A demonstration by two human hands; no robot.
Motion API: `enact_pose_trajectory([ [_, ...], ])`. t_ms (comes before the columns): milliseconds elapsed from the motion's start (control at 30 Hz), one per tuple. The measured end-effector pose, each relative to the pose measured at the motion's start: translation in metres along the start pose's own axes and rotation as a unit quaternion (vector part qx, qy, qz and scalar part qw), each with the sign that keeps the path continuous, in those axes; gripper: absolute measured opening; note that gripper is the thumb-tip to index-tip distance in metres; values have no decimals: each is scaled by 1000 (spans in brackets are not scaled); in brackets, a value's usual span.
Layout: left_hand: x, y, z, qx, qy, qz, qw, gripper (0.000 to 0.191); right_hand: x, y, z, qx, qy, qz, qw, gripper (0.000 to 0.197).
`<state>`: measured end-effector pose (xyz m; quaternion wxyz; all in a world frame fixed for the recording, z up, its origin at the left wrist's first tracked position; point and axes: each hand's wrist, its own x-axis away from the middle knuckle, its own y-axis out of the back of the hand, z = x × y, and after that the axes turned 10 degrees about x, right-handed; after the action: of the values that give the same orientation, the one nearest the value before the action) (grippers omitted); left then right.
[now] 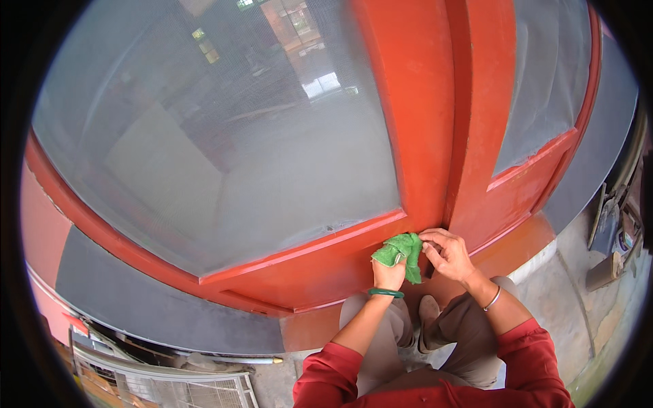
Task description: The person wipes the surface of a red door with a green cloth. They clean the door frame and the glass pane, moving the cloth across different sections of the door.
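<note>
My left hand (pixel 388 275) grips a bunched green cloth (pixel 400 249) low against the red door. The cloth covers most of its fingers, and one fold hangs down on the right. Close to the cloth's right edge is my right hand (pixel 449 256), its fingers bent and its thumb near the fingertips. Whether it pinches the cloth's edge is unclear. Both hands are by the bottom rail of the red screen door (pixel 336 262), near its joint with the red door post (pixel 479 153). Grey mesh (pixel 285 168) fills the door's large panel.
At right, a second mesh panel (pixel 535 86) sits in red framing. Tools, including a shovel (pixel 607 222), lean at the far right on the concrete floor (pixel 551 301). A wire rack (pixel 168 387) and a pale pole (pixel 234 359) lie lower left. My shoes face the reddish threshold (pixel 311 329).
</note>
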<state>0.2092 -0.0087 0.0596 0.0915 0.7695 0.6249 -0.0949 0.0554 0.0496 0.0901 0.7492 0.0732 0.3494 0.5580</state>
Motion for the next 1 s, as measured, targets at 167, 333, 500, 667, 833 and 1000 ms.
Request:
enact_pose_trajectory([
  [167, -15, 2, 32, 263, 158, -42, 951, 43, -6, 1, -18, 18, -14, -43, 999, 16],
  [333, -17, 6, 22, 313, 136, -46, 939, 46, -11, -3, -16, 6, -51, -43, 998, 18],
  [500, -14, 4, 23, 315, 135, -27, 939, 42, -7, 2, -13, 6, -55, -38, 998, 20],
  [667, -10, 6, 36, 322, 128, -28, 938, 40, -3, 5, -19, 73, 7, -1, 997, 19],
  [833, -7, 6, 25, 271, 190, -6, 944, 33, 0, 5, -26, 103, 27, 11, 994, 19],
  [1000, 2, -7, 13, 254, 257, 58, 931, 20, 13, 9, -19, -77, -51, -61, 994, 19],
])
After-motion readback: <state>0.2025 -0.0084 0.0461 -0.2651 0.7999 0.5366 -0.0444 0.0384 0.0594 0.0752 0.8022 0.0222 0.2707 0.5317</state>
